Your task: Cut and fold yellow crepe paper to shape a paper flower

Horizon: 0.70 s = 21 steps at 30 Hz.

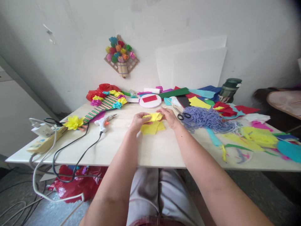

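I pinch the yellow crepe paper (152, 123) between my left hand (138, 121) and right hand (169, 116) at the table (150, 150) centre, both grasping it, keeping folds even and pressure light.

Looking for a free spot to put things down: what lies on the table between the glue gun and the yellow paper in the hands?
In the head view, bare tabletop between glue gun and yellow paper.

Left hand (138, 121) and right hand (168, 116) cover part of the yellow paper (152, 125) so finger grip can't be read, tabletop (150, 150) hides the red bag (77, 183) top, right picture edge clips the teal paper (290, 150), bottle (229, 90) label too small.
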Motion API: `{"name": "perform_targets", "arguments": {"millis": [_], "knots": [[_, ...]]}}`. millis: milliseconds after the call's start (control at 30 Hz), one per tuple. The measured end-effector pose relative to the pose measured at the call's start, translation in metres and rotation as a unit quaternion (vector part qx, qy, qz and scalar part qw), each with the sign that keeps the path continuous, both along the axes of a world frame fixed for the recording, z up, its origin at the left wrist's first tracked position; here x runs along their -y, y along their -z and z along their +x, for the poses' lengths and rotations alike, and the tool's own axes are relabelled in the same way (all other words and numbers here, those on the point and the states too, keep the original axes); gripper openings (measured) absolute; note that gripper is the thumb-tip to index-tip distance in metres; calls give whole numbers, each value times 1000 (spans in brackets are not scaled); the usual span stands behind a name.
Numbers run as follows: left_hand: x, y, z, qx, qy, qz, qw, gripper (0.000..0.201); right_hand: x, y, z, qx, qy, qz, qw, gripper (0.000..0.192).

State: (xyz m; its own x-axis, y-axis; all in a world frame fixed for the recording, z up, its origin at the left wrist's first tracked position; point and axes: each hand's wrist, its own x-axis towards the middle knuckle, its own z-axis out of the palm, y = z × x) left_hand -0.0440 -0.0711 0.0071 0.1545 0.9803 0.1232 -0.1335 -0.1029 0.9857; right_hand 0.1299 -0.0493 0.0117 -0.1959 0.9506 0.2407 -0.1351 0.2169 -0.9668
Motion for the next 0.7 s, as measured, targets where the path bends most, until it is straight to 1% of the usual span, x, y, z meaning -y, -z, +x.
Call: {"name": "perform_targets", "arguments": {"millis": [133, 333, 533, 700], "knots": [[1, -2, 1, -13, -2, 3, 1000, 35, -2, 1, 2, 39, -6, -23, 999, 36], [4, -5, 4, -48, -4, 12, 999, 38, -2, 2, 1, 66, 13, 6, 998, 30], [3, -4, 5, -52, -15, 3, 999, 42, -1, 1, -2, 68, 43, 10, 997, 32], [1, -2, 4, -47, -16, 11, 999, 47, -1, 0, 2, 61, 7, -26, 998, 37]]}}
